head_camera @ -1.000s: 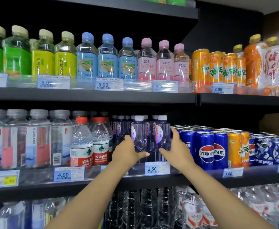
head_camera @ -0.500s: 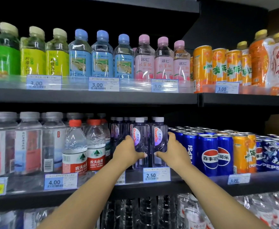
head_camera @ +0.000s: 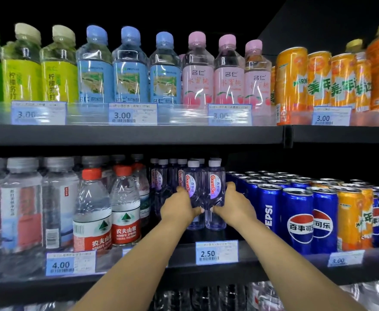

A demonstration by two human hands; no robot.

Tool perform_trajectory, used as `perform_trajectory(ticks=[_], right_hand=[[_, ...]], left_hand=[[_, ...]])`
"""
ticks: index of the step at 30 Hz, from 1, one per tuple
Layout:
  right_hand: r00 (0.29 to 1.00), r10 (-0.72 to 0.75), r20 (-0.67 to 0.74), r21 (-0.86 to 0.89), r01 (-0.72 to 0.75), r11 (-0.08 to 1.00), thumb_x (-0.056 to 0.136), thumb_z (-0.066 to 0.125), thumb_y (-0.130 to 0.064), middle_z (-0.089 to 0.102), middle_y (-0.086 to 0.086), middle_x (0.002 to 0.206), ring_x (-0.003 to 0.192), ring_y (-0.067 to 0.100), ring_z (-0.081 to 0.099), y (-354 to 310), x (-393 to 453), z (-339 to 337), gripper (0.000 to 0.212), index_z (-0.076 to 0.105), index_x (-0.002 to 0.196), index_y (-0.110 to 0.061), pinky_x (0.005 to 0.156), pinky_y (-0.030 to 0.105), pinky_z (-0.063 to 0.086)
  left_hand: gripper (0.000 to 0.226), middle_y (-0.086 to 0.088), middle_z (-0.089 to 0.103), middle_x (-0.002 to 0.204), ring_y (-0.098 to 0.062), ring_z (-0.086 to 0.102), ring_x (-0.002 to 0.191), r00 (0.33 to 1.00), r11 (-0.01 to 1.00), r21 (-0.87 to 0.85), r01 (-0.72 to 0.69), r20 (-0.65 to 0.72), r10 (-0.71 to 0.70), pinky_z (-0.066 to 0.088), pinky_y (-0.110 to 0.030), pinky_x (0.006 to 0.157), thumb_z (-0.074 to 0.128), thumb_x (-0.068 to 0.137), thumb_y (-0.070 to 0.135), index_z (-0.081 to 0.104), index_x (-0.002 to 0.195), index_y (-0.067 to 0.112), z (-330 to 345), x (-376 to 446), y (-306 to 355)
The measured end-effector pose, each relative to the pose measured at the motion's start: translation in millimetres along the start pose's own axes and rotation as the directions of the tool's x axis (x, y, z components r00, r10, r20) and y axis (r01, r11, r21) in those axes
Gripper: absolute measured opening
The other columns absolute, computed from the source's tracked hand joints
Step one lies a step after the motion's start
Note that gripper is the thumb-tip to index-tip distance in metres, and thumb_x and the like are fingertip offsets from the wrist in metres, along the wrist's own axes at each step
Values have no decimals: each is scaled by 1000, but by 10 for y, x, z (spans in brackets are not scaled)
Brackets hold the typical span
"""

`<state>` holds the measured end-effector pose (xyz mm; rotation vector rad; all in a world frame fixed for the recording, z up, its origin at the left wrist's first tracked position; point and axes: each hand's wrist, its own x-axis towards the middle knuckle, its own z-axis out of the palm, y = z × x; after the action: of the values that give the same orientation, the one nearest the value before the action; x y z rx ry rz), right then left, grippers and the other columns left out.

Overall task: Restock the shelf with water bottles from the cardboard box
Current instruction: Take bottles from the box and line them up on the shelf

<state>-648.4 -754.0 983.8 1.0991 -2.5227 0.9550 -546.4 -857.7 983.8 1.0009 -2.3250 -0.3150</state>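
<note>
Two slim clear water bottles with white caps and purple-red labels stand side by side at the front of the middle shelf (head_camera: 206,269). My left hand (head_camera: 179,208) grips the left bottle (head_camera: 194,194) from its left side, thumb across the front. My right hand (head_camera: 232,204) grips the right bottle (head_camera: 216,191) from its right side. More bottles of the same kind (head_camera: 161,176) stand in rows behind and to the left. The cardboard box is out of view.
Red-capped water bottles (head_camera: 107,207) stand just left of my hands and blue Pepsi cans (head_camera: 296,216) just right. A 2.50 price tag (head_camera: 216,252) hangs below the pair. The upper shelf (head_camera: 130,134) holds flavoured drinks. More bottles fill the shelf below.
Both hands have closed in on the two front bottles and the pair now stands tighter together; the view has moved closer to the shelf.
</note>
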Motion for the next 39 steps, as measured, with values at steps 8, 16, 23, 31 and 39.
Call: perform_trajectory(ticks=[8, 16, 23, 31, 39], right_hand=[[985, -165, -53, 40, 167, 985, 81, 68, -43, 54, 6, 128, 115, 24, 52, -24, -334, -382, 63, 41, 133, -20, 87, 34, 45], [919, -379, -111, -19, 379, 925, 87, 57, -50, 40, -11, 145, 133, 11, 35, 147, -1276, -905, 62, 33, 142, -32, 101, 28, 35], [899, -437, -19, -50, 435, 899, 88, 54, -52, 42, -11, 142, 130, 11, 37, 493, -2125, -784, 61, 36, 141, -30, 101, 29, 36], [904, -420, 80, -23, 423, 906, 88, 58, -44, 47, -6, 139, 129, 17, 41, 802, -3096, -455, 55, 43, 138, -27, 99, 31, 36], [934, -204, 295, -116, 247, 962, 91, 53, -45, 44, -3, 143, 129, 19, 41, 1157, -4376, -146, 55, 39, 140, -25, 97, 32, 40]], left_hand=[[60, -7, 63, 107, -28, 61, 98, 987, 994, 43, -105, -117, 109, 53, -40, 80, 60, 75, 65, 56, 107, 14, -264, -158, 7], [47, 3, 57, 121, -18, 51, 114, 790, 831, 63, -553, -275, 547, 44, -31, 92, 56, 88, 47, 53, 127, 21, -801, -1113, -75], [39, 0, 61, 108, -17, 53, 101, 678, 701, 104, -706, -190, 710, 36, -20, 88, 50, 90, 40, 58, 118, 13, -639, -2123, -295], [38, -7, 64, 101, -27, 58, 94, 766, 762, 128, -634, -30, 642, 38, -31, 83, 50, 88, 34, 62, 115, 9, -171, -3134, -544], [41, -10, 65, 94, -32, 62, 85, 792, 804, 5, -594, 175, 584, 50, -37, 74, 44, 87, 35, 64, 110, 7, 229, -4206, -1026]])
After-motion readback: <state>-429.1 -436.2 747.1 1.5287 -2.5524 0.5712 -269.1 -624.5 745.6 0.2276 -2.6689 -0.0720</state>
